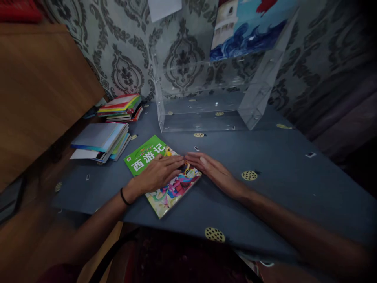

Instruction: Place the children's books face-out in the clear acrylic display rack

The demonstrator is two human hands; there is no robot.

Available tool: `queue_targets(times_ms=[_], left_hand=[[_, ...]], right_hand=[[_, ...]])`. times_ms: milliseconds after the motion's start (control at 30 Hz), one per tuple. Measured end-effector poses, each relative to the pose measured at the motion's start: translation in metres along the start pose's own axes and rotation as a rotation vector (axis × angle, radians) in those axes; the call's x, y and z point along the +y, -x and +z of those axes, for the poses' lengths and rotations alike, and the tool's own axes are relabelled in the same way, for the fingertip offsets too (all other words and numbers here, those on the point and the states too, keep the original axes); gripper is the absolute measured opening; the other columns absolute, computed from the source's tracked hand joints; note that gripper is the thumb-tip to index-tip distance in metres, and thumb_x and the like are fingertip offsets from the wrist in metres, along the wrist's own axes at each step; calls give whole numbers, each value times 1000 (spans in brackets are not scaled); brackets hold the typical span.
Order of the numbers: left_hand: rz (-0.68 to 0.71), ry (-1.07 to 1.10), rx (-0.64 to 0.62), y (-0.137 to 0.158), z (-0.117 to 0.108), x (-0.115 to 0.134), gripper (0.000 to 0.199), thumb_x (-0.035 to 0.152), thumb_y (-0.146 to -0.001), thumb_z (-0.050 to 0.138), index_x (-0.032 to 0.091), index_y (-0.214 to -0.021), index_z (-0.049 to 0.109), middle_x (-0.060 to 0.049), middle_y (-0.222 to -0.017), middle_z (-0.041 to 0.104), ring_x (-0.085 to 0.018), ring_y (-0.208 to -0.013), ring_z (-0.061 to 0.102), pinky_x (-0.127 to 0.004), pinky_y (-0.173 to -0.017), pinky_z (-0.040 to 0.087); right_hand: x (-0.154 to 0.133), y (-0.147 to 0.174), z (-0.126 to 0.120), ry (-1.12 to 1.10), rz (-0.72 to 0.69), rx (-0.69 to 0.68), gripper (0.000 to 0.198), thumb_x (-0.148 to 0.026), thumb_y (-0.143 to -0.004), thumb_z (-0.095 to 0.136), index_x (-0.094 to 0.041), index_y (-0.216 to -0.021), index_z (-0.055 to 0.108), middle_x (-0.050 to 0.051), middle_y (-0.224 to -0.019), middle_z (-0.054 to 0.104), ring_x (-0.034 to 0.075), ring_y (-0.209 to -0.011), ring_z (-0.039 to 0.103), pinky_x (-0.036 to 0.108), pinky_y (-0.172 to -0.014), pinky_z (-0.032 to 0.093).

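A thin book (142, 158) with a green and brightly pictured cover and large white Chinese characters lies slanted on the table. Across the middle of its cover rests my left hand (160, 171), palm down with fingers stretched out. My right hand (210, 167) is at the book's right edge, fingers extended and its tips close to those of my left hand. Neither hand is wrapped round the book. Part of the cover is hidden under my left hand.
Two stacks of books, a nearer stack (101, 139) and a farther stack (122, 107), stand at left on the patterned table (273, 157). Behind, a clear acrylic rack (203, 122) stands by the wall, a sea picture (250, 33) at its top. A wooden cabinet (44, 86) is far left.
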State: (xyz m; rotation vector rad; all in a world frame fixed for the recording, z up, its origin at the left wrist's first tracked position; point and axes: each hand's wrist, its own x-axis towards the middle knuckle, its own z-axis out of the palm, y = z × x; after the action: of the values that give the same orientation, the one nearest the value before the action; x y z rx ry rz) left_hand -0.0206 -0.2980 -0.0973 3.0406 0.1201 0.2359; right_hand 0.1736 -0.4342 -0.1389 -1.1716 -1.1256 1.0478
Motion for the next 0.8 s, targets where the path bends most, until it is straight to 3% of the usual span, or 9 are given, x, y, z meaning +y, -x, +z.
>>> queue_targets(times_ms=[300,433,533,667,800], left_hand=[[-420,-81,57,9,-3,-76,40,31,-106,37,18,-137,60,-11,-146,59,-24,-135,56,-45,-113,42],[-515,-111,75,17,-6,-87,41,26,-105,37,15,-141,54,-12,-141,63,-22,-127,62,-38,-107,48],[-589,-166,115,37,-8,-68,40,23,-102,41,12,-138,56,-18,-140,62,-28,-130,60,-46,-108,47],[-645,-246,203,81,2,-15,37,27,-101,47,15,-133,59,-18,-144,58,-32,-138,51,-53,-108,46],[-708,-187,315,112,21,26,39,30,-103,41,18,-137,55,-16,-145,59,-29,-137,53,-49,-104,50]], right_hand=[[-5,1,1,-18,17,4,55,-68,-94,53,-28,-130,61,9,-144,61,28,-137,54,53,-122,35],[-3,0,0,47,-13,-11,53,-66,-95,50,-28,-130,61,8,-143,62,27,-135,56,52,-120,37],[-4,1,-2,230,-64,-30,51,-64,-99,44,-27,-131,61,8,-143,62,27,-134,56,53,-119,39],[-13,7,6,630,-191,-64,54,-61,-99,42,-27,-139,57,11,-144,60,32,-135,54,62,-116,39],[-31,3,44,836,-411,-239,51,-54,-101,44,-30,-144,54,10,-152,53,29,-144,45,61,-121,32]])
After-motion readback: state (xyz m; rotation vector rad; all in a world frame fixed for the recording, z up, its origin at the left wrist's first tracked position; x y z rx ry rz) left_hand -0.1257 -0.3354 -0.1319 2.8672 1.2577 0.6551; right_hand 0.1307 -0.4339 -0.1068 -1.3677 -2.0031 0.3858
